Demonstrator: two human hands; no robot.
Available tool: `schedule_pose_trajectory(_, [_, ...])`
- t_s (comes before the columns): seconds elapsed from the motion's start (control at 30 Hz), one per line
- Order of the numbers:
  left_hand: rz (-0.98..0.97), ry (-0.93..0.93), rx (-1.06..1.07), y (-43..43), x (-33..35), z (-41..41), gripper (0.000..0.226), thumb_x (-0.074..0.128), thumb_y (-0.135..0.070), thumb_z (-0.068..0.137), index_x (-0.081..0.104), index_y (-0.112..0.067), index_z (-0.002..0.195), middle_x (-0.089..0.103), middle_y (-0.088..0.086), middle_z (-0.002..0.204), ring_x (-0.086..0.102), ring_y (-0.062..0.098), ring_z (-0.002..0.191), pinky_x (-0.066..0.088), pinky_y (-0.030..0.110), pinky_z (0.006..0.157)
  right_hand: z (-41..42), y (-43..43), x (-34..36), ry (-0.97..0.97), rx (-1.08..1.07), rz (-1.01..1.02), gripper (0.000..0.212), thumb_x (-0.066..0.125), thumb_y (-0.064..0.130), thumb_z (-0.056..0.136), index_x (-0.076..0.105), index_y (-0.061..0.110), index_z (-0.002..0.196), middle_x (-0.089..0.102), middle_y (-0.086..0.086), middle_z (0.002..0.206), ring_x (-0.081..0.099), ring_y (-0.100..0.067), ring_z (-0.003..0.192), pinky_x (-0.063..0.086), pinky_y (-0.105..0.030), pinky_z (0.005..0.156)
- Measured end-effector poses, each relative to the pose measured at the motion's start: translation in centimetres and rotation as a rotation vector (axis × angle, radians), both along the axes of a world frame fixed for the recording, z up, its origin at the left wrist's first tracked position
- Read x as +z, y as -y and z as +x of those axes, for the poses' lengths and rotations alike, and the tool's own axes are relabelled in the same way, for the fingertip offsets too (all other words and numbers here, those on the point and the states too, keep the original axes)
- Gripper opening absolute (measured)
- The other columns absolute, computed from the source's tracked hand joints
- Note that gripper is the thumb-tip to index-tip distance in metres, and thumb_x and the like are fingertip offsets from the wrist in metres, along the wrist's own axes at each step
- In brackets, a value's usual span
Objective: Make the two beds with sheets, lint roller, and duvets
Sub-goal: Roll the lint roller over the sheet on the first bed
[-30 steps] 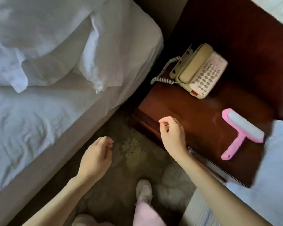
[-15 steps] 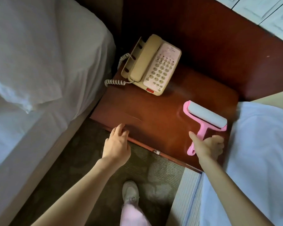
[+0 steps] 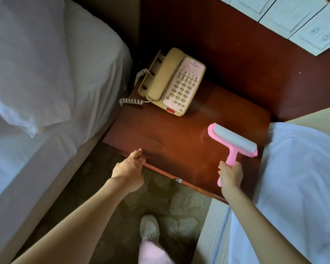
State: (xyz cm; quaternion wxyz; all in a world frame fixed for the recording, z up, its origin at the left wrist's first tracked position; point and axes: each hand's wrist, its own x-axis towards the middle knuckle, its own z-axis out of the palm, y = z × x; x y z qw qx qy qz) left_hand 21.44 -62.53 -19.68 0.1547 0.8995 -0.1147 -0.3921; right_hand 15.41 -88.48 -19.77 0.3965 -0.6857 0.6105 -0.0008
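A pink lint roller (image 3: 234,141) with a white roll lies over the right part of the dark wooden nightstand (image 3: 179,138). My right hand (image 3: 230,174) grips its pink handle from below. My left hand (image 3: 130,168) hovers at the nightstand's front edge with its fingers loosely curled and nothing in it. The left bed (image 3: 46,77) carries a white sheet and a rumpled white pillow. On the right bed (image 3: 297,178) lies a white sheet that reaches up beside the nightstand.
A beige corded telephone (image 3: 171,82) stands at the back of the nightstand. Patterned carpet (image 3: 160,199) fills the narrow aisle between the beds, where my white shoe (image 3: 150,227) stands. A dark wood headboard panel (image 3: 227,44) with white switch plates rises behind.
My right hand reached across to the lint roller and closed round its handle. My left hand moved forward to the nightstand's front edge. The view swung right.
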Motion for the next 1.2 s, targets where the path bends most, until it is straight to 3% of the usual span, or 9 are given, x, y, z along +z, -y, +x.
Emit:
schedule_pose_trajectory(0.13, [0.019, -0.113, -0.02, -1.2, 0.5, -0.8, 0.064, 0.04, -0.007, 0.089, 0.028, -0.031, 0.147, -0.012, -0.021, 0.156, 0.036, 0.015, 0.136, 0.04, 0.04, 0.104, -0.3, -0.3, 0.5, -0.009, 0.016, -0.002, 0.035, 0.058, 0.009, 0.092, 0.048, 0.002, 0.125, 0.058, -0.02, 0.118, 0.061, -0.033, 0.104, 0.05, -0.046, 0.09])
schedule_pose_trajectory(0.37, [-0.044, -0.035, 0.093, -2.0, 1.2, -2.9, 0.059, 0.042, -0.01, 0.091, 0.028, -0.022, 0.147, -0.005, -0.008, 0.16, 0.023, 0.019, 0.143, 0.041, 0.039, 0.103, -1.3, -2.5, 2.1, 0.065, 0.066, -0.061, 0.029, 0.054, 0.006, 0.092, 0.047, 0.0, 0.119, 0.06, -0.021, 0.112, 0.063, -0.035, 0.096, 0.053, -0.047, 0.087])
schedule_pose_trajectory(0.47, [-0.087, -0.006, 0.095, -1.0, 1.7, -2.6, 0.058, 0.041, -0.009, 0.09, 0.03, -0.022, 0.146, -0.003, -0.006, 0.16, 0.018, 0.018, 0.145, 0.039, 0.041, 0.105, -0.3, -2.9, 4.5, 0.185, 0.197, -0.08, 0.018, 0.054, 0.008, 0.093, 0.045, 0.007, 0.109, 0.059, -0.016, 0.103, 0.06, -0.021, 0.082, 0.054, -0.032, 0.071])
schedule_pose_trajectory(0.53, [-0.097, 0.006, 0.095, -0.4, 2.2, -2.5, 0.056, 0.041, -0.011, 0.092, 0.031, -0.021, 0.145, -0.001, -0.006, 0.16, 0.019, 0.02, 0.145, 0.038, 0.043, 0.106, 0.5, -3.4, 6.0, 0.216, 0.296, -0.066, 0.021, 0.054, 0.011, 0.094, 0.046, 0.006, 0.112, 0.058, -0.012, 0.101, 0.058, -0.013, 0.076, 0.045, -0.016, 0.059])
schedule_pose_trajectory(0.7, [-0.101, 0.08, 0.15, -2.8, 3.3, -3.1, 0.05, 0.039, -0.015, 0.094, 0.036, -0.023, 0.143, 0.01, -0.005, 0.159, 0.026, 0.017, 0.142, 0.04, 0.042, 0.104, 0.3, -8.4, 8.0, 0.212, 0.505, -0.011, 0.026, 0.056, 0.021, 0.094, 0.049, 0.008, 0.115, 0.059, -0.007, 0.099, 0.059, -0.009, 0.075, 0.045, -0.012, 0.049])
schedule_pose_trajectory(0.8, [-0.113, 0.15, 0.268, -7.7, 3.7, -4.4, 0.04, 0.038, -0.017, 0.097, 0.047, -0.02, 0.137, 0.039, -0.004, 0.147, 0.045, 0.016, 0.13, 0.043, 0.035, 0.102, -1.2, -14.0, 8.8, 0.19, 0.65, 0.079, 0.022, 0.056, 0.029, 0.093, 0.052, 0.012, 0.106, 0.06, -0.006, 0.091, 0.062, -0.012, 0.071, 0.047, -0.014, 0.049])
schedule_pose_trajectory(0.9, [-0.088, 0.222, 0.465, -14.8, 3.6, -6.4, 0.032, 0.04, -0.013, 0.095, 0.06, -0.017, 0.121, 0.059, -0.002, 0.124, 0.058, 0.019, 0.111, 0.049, 0.03, 0.089, -2.8, -21.1, 9.0, 0.111, 0.843, 0.159, 0.021, 0.056, 0.035, 0.092, 0.053, 0.017, 0.103, 0.063, -0.004, 0.09, 0.062, -0.011, 0.07, 0.044, -0.011, 0.046])
schedule_pose_trajectory(1.07, [0.008, 0.213, 0.875, -30.1, 2.9, -12.4, 0.022, 0.046, -0.019, 0.092, 0.064, -0.022, 0.104, 0.066, -0.001, 0.108, 0.06, 0.02, 0.102, 0.044, 0.03, 0.078, -5.0, -35.3, 10.4, -0.028, 1.204, 0.295, 0.029, 0.055, 0.042, 0.091, 0.051, 0.024, 0.113, 0.067, -0.003, 0.092, 0.062, -0.009, 0.064, 0.048, -0.01, 0.052])
schedule_pose_trajectory(1.2, [0.042, 0.238, 1.089, -42.4, 3.4, -16.5, 0.017, 0.052, -0.011, 0.087, 0.066, -0.017, 0.094, 0.067, 0.002, 0.098, 0.061, 0.022, 0.094, 0.037, 0.028, 0.068, -6.0, -47.3, 11.1, 0.009, 1.38, 0.344, 0.012, 0.058, 0.043, 0.088, 0.048, 0.041, 0.093, 0.06, 0.002, 0.069, 0.062, -0.013, 0.055, 0.051, -0.019, 0.049])
